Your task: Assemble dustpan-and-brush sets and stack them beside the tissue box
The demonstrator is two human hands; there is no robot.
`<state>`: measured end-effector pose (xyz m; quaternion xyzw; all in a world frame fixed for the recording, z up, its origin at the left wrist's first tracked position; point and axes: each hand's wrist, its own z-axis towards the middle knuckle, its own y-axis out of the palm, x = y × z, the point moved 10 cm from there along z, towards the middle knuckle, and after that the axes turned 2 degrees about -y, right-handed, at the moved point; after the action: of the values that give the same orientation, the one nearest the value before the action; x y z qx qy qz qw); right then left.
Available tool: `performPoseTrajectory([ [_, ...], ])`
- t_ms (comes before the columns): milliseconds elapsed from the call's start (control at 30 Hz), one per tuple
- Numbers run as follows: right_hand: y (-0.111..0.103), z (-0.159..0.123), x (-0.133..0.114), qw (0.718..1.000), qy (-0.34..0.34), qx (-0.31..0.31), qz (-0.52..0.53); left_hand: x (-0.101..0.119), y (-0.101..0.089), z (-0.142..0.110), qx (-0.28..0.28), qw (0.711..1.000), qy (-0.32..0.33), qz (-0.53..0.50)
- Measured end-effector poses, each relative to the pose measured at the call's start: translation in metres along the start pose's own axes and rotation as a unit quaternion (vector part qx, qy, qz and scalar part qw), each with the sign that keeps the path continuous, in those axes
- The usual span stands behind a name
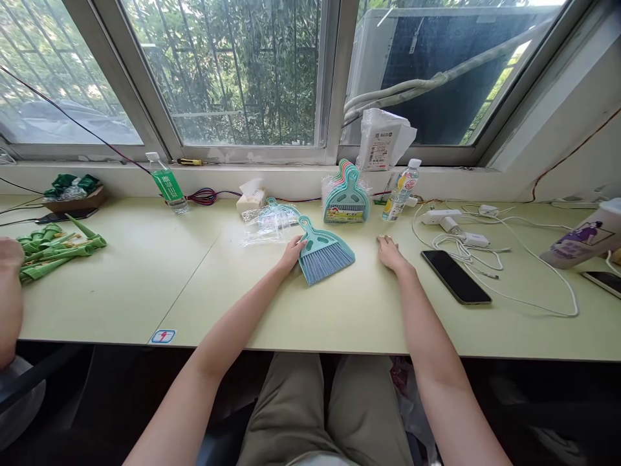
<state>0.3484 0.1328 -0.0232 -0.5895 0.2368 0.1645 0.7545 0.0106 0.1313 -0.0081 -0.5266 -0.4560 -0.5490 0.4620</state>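
A teal hand broom [326, 254] with grey bristles lies tilted on the table in front of me, its handle pointing up and left. My left hand [292, 252] is closed on the broom near the base of its handle, with part of the fingers hidden. To the right of the broom, my right hand [391, 253] rests on the tabletop, fingers extended and holding nothing. Beyond the broom stands a stack of small dustpan-and-brush sets [346, 194] in teal and other colours. Behind my left hand lies a crumpled clear plastic wrapper [272, 223] with a teal handle beside it.
A phone [456, 277] and white charging cables [473, 249] lie on the right. Two bottles, one green-labelled [168, 186] and one clear [402, 191], stand near the sill. A tissue pack [251, 197] sits behind. Another person's arm [8, 298] is left, beside folded green leaves [58, 249].
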Motion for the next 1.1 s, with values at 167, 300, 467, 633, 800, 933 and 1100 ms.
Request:
performPoseTrajectory([
  [167, -0.017, -0.005, 0.017, 0.999, -0.021, 0.029, -0.011, 0.003, 0.000, -0.001, 0.009, 1.000, 0.002, -0.001],
  [300, -0.038, -0.013, -0.014, 0.995, -0.057, 0.075, -0.030, 0.003, 0.003, -0.002, -0.002, 1.000, 0.002, -0.013],
  [467, -0.030, -0.042, -0.134, 0.971, -0.215, 0.100, -0.009, 0.005, 0.009, -0.002, -0.008, 1.000, 0.024, -0.004],
  [633, 0.021, -0.086, -0.220, 0.949, -0.302, 0.042, -0.083, 0.012, 0.023, -0.007, -0.012, 0.997, 0.065, 0.028],
  [800, 0.022, -0.104, -0.236, 0.948, -0.278, 0.096, -0.118, 0.030, 0.028, -0.022, 0.010, 0.991, 0.127, 0.052],
  [933, 0.011, -0.093, -0.221, 0.965, -0.213, 0.105, -0.111, 0.041, 0.028, -0.034, 0.038, 0.983, 0.159, 0.081],
  [1100, 0.001, -0.080, -0.201, 0.980, -0.160, 0.109, -0.052, 0.047, 0.030, -0.051, 0.086, 0.973, 0.155, 0.148],
])
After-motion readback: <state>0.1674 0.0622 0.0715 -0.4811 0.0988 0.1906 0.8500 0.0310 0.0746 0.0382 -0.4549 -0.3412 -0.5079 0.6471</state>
